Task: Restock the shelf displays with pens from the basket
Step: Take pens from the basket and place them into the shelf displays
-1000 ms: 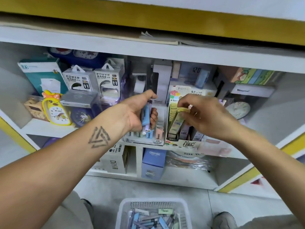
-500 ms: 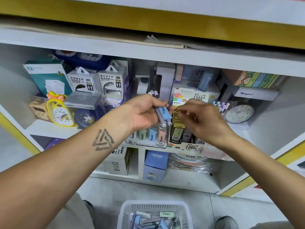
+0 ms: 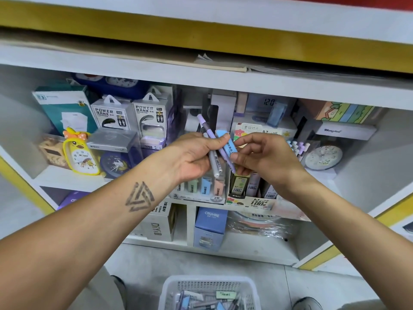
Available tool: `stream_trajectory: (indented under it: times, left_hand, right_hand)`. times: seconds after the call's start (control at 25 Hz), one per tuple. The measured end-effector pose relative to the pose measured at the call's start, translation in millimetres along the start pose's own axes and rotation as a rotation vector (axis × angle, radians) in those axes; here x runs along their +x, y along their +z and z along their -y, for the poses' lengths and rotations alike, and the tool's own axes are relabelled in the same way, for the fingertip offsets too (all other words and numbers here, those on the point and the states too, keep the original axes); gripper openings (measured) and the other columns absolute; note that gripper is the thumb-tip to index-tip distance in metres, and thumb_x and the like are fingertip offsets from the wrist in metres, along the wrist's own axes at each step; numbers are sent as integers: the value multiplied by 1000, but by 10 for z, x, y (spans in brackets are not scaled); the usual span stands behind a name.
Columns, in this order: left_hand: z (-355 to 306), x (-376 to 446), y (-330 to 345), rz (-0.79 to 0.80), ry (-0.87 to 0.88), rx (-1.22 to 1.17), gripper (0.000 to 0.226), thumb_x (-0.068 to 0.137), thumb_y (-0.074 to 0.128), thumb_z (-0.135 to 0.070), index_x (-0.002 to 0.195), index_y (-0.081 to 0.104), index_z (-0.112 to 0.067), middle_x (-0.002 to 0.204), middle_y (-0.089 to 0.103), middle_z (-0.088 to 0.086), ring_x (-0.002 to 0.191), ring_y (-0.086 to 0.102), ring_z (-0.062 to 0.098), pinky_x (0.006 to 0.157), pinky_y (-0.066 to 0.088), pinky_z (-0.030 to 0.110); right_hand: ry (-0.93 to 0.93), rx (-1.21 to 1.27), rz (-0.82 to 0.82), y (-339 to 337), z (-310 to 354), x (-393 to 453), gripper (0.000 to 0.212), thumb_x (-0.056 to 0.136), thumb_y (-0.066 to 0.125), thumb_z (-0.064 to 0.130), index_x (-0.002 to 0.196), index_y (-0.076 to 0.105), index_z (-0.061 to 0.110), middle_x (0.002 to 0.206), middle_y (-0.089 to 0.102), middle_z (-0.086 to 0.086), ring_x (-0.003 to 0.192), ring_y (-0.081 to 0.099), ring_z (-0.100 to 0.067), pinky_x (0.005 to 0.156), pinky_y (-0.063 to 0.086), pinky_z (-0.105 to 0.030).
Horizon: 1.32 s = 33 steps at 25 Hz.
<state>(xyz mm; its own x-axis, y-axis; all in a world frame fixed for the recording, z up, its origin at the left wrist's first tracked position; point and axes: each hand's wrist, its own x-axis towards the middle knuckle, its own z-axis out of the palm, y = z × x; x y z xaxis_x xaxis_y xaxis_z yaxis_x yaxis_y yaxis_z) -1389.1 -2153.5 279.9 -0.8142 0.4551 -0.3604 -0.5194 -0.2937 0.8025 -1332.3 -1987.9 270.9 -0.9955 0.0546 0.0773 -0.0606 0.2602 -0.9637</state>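
A small bundle of pens (image 3: pixel 212 151) is held in the grip of the left hand (image 3: pixel 193 158), in front of the shelf (image 3: pixel 67 182): a lilac pen and grey ones are clasped between thumb and curled fingers, their upper ends slanting up and to the left. A blue flat pack (image 3: pixel 226 143) in the same bundle is pinched by the thumb and forefinger of the right hand (image 3: pixel 268 159), whose other fingers are curled beneath. Both hands are raised just before two display boxes on the shelf: a left display (image 3: pixel 201 190) stocked with pastel green, blue and peach packs, and a right display (image 3: pixel 248 186) filled with dark and lilac lead cases. Low in the view, on the floor, a white basket (image 3: pixel 169 291) is seen, loaded with more pens and packs. Power bank boxes (image 3: pixel 129 115) and a yellow duck clock (image 3: pixel 80 155) are ranged at the left of the shelf.
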Motion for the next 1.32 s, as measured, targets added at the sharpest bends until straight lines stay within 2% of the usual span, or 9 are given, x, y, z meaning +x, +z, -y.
stream_trajectory:
  times: [0.16, 0.32, 0.44, 0.52, 0.68, 0.8, 0.92, 1.08, 1.32]
  left_hand:
    - [-50, -23, -36, -45, 69, 70, 28, 88, 61, 9, 116, 62, 6, 90, 71, 20, 77, 72, 28, 71, 62, 36]
    - [-44, -67, -73, -82, 111, 182, 23, 88, 61, 10, 109, 63, 1, 91, 69, 19, 80, 70, 30, 72, 60, 39]
    - [-61, -104, -149, -55, 93, 269, 28, 87, 61, 11, 115, 63, 5, 101, 71, 25, 93, 72, 39, 74, 61, 44]
    - [-74, -147, -202, 6, 73, 287, 29, 87, 60, 12, 115, 62, 7, 101, 71, 26, 97, 71, 41, 75, 61, 47]
    - [-136, -151, -360, -84, 67, 288, 26, 91, 58, 8, 117, 58, 11, 102, 70, 30, 96, 71, 41, 81, 60, 47]
    - [-211, -124, -506, -214, 46, 198, 18, 99, 49, 5, 116, 53, 9, 108, 67, 33, 101, 69, 41, 87, 58, 45]
    - [-246, -172, -586, -188, -6, 115, 13, 101, 45, 3, 110, 54, 4, 112, 67, 29, 112, 65, 39, 90, 55, 42]
    - [-230, -214, -632, -134, -19, 122, 23, 100, 47, 3, 122, 53, 7, 94, 71, 25, 107, 67, 40, 77, 61, 38]
    - [-206, -241, -666, -108, -89, 128, 23, 101, 44, 2, 122, 52, 3, 109, 66, 29, 110, 65, 41, 82, 57, 42]
  right_hand:
    - [-9, 14, 3, 1, 22, 25, 26, 81, 78, 2, 103, 64, 2, 70, 72, -14, 54, 67, -24, 53, 55, -30]
    - [-57, -186, 30, 60, 30, 69, 25, 83, 80, 28, 93, 65, 11, 69, 72, -11, 51, 63, -17, 50, 49, -27]
    - [-130, -275, -97, 84, 41, 188, 27, 86, 75, 41, 101, 69, 20, 82, 71, -4, 71, 68, -18, 66, 55, -33]
    - [-117, -233, -74, 132, 43, 262, 26, 87, 76, 32, 110, 70, 20, 91, 72, -5, 80, 70, -22, 75, 58, -35]
    - [-132, -170, -20, 236, 24, 342, 4, 88, 75, 8, 88, 74, 13, 75, 73, -8, 61, 68, -15, 62, 58, -29]
    - [-285, -464, -49, 248, -36, 360, 8, 89, 73, 10, 96, 73, 14, 75, 70, 2, 64, 70, -13, 68, 61, -31]
    - [-446, -760, 10, 318, -101, 322, 10, 91, 69, 11, 99, 75, 13, 81, 72, 2, 74, 68, -14, 78, 58, -36]
    - [-496, -946, 120, 452, -155, 296, 14, 92, 61, 14, 98, 73, 18, 91, 75, -1, 83, 66, -22, 75, 54, -36]
    - [-472, -1009, 146, 501, -190, 244, 15, 93, 62, 21, 103, 73, 25, 95, 75, 4, 86, 67, -20, 76, 54, -35]
